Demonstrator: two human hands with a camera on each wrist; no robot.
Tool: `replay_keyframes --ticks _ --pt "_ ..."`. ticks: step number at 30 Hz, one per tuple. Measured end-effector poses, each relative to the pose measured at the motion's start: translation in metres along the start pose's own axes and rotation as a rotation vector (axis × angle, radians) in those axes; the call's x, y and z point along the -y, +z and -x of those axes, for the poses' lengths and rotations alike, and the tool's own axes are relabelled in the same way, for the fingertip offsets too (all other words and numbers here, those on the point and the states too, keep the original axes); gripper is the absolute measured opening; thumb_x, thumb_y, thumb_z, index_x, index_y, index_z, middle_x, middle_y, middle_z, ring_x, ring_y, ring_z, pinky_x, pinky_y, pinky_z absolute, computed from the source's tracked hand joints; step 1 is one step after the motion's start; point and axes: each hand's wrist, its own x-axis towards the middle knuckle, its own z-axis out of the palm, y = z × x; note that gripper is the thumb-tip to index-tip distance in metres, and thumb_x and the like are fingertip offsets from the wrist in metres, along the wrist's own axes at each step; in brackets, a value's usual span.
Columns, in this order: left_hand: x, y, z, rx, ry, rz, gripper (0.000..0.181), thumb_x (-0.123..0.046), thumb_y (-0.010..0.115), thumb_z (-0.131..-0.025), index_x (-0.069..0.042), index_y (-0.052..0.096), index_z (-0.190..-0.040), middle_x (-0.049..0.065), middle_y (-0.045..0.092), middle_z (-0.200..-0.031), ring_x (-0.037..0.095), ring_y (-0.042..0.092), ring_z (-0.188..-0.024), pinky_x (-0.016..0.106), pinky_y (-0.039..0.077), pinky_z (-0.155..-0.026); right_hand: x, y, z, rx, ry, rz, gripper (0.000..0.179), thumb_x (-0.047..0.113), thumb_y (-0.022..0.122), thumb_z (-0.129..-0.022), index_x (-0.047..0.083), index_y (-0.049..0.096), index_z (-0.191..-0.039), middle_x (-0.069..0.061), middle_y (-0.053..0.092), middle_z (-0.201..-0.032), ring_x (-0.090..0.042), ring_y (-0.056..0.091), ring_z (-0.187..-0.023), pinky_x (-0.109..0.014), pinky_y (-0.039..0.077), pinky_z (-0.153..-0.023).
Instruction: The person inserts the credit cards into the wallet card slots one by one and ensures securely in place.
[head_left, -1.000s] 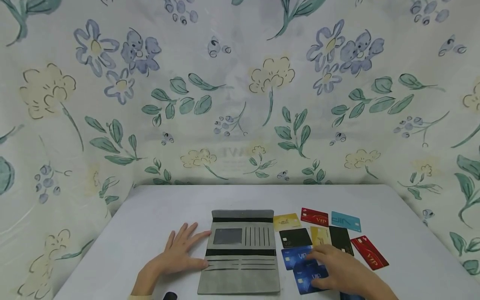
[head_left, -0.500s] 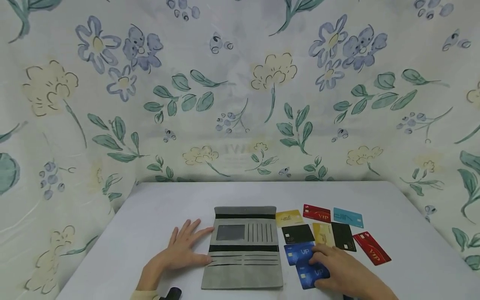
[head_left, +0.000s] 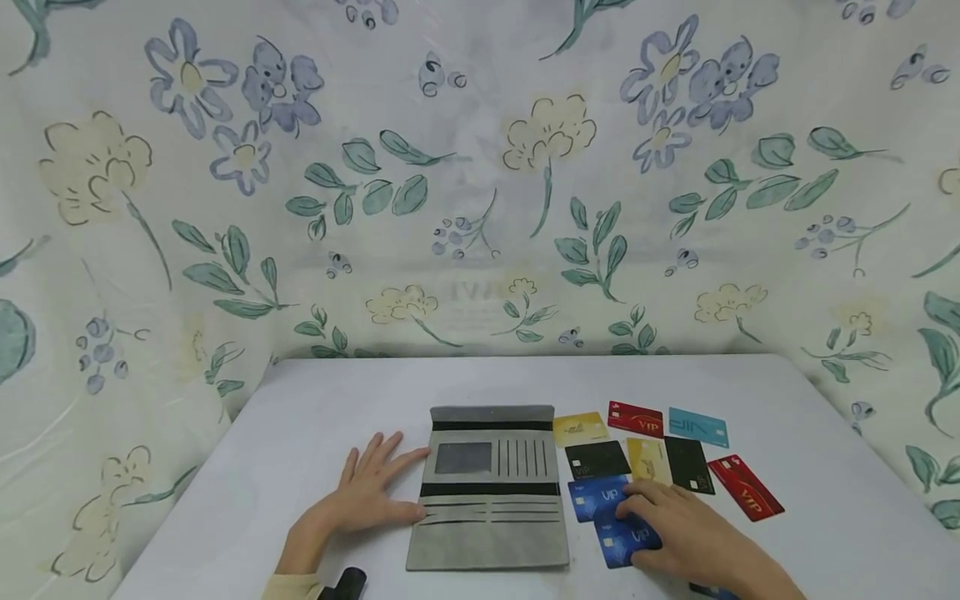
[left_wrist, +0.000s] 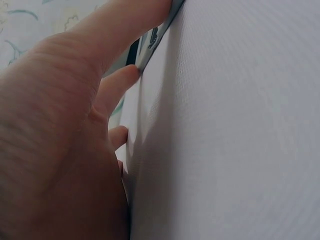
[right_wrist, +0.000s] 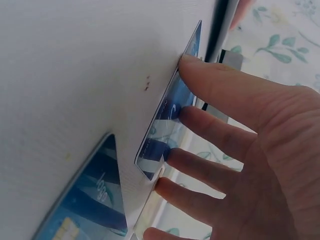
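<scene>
A grey card wallet (head_left: pixel 487 550) lies unfolded on the white table, its slots and a clear window facing up. At its left edge, my left hand (head_left: pixel 367 496) rests with fingers spread, thumb and index fingertip touching the edge. My right hand (head_left: pixel 686 533) is over the lower blue VIP card (head_left: pixel 618 546), which lies flat and slightly overlaps the upper blue VIP card (head_left: pixel 596 497). In the right wrist view, the thumb (right_wrist: pixel 200 72) is at the edge of this blue card (right_wrist: pixel 162 120), while loosely extended fingertips touch its surface and far side.
Beyond the right hand lie two black cards (head_left: pixel 597 460), two gold cards (head_left: pixel 581 429), two red cards (head_left: pixel 636 418) and a light blue card (head_left: pixel 697 427). Another blue card (right_wrist: pixel 90 200) is near the right wrist. A dark object (head_left: pixel 350 583) sits by the left wrist. Flowered sheeting (head_left: pixel 480 183) surrounds the table.
My right fingertips have come down from the upper blue card toward the lower one, and the thumb has settled at its edge. The left hand stays at the wallet; the head view has shifted slightly.
</scene>
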Motion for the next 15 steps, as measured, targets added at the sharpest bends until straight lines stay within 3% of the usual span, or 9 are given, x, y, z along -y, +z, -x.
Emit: replay_keyframes --ticks 8,15 --pt "0.0003 -0.0004 0.0002 -0.008 0.022 -0.003 0.083 -0.052 0.076 -0.078 -0.019 0.046 -0.148 0.025 0.016 -0.161 0.051 -0.003 -0.147 0.069 -0.012 -0.111 0.0025 -0.0003 0.0027 0.005 0.008 0.045 0.050 0.041 0.084 -0.071 0.022 0.069 -0.116 -0.007 0.055 -0.140 -0.037 0.047 -0.134 -0.068 0.029 -0.109" --pt "0.0024 0.0008 -0.0001 -0.011 0.019 -0.017 0.083 -0.053 0.076 -0.078 -0.019 0.046 -0.148 0.024 0.017 -0.161 0.051 -0.002 -0.147 0.069 -0.011 -0.111 0.0048 0.0004 0.0041 0.037 0.019 0.034 0.046 0.037 0.083 -0.074 0.021 0.068 -0.115 -0.009 0.052 -0.144 -0.039 0.044 -0.137 -0.066 0.033 -0.108"
